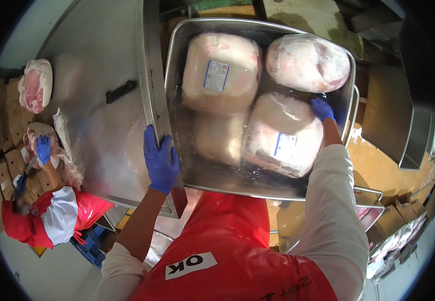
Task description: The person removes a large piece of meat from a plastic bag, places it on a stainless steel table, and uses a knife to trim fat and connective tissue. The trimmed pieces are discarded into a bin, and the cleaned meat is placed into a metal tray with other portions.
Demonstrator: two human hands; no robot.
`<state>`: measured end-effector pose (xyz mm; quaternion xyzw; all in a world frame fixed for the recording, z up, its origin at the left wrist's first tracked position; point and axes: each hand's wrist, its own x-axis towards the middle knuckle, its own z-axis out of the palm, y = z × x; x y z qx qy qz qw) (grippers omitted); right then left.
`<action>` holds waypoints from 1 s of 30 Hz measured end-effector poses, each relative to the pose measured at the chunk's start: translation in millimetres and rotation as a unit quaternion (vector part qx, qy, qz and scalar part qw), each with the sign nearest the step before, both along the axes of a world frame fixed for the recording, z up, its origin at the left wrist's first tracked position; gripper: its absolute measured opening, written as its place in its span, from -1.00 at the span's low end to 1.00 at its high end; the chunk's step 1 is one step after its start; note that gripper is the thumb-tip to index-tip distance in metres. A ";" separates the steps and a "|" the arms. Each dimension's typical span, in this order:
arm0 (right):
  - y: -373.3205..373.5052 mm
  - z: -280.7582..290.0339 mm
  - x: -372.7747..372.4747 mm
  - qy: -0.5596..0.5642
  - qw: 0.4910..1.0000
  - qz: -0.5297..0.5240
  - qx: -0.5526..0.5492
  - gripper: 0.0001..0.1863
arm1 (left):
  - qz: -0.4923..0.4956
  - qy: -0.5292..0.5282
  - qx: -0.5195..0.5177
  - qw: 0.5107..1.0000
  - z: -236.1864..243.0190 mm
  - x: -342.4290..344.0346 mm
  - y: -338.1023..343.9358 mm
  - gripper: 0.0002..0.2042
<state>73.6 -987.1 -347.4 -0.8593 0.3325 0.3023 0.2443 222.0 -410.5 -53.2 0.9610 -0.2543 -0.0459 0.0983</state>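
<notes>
My left hand point(160, 159) wears a blue glove and lies with fingers apart on the raised edge of a steel table point(102, 45). My right hand point(322, 108), also blue-gloved, touches the upper right side of a wrapped block of meat point(262, 135) with a white label; its fingers are stretched out. That block sits in a deep steel tub point(177, 35) in front of me. Another labelled meat package point(197, 60) lies at the tub's far left, and a pale wrapped piece point(297, 60) at its far right. A dimmer package point(217, 138) shows at the near left.
A black-handled knife point(121, 92) lies on the table. At the left, a co-worker point(57, 215) in red and white holds a knife over meat point(39, 135); another cut point(35, 85) lies beyond. Steel equipment point(393, 110) stands right of the tub. Cardboard boxes point(7, 165) line the far left.
</notes>
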 end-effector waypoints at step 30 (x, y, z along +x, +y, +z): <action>249.3 215.5 -56.8 -0.207 0.977 0.052 -0.016 -0.69 | -0.036 -0.120 0.085 0.988 10.2 -15.9 -13.8 -0.60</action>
